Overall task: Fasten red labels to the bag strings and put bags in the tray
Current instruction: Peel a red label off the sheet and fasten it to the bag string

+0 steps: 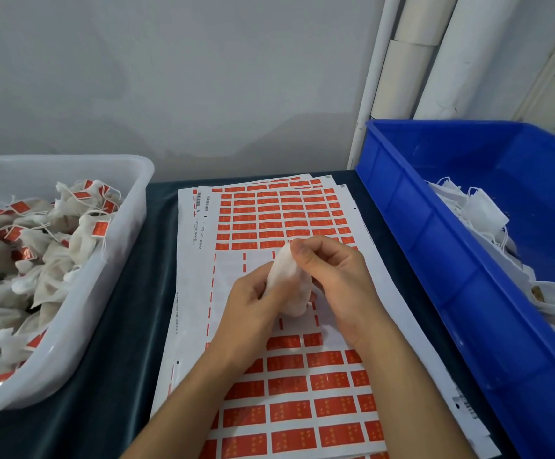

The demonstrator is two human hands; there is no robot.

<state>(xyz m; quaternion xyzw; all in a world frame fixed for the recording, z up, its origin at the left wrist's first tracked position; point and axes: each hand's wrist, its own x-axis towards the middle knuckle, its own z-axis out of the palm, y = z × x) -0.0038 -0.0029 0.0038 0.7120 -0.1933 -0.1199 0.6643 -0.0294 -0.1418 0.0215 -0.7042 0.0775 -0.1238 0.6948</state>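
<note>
both hands [249, 303] [332, 276] are sitting mid-table over the label sheets [279, 220], holding a white bag [289, 286] between them. sheets are lying flat — posing no obstacle to a low pass. white tray [130, 226] is walling off the left side, heaped with labelled bags [37, 253] up to its rim; entry is from above only. blue crate [435, 246] is blocking the right with a tall wall. a strip of dark cloth [156, 246] is lying open between tray and sheets — wall [170, 77] is closing off the far edge.
</note>
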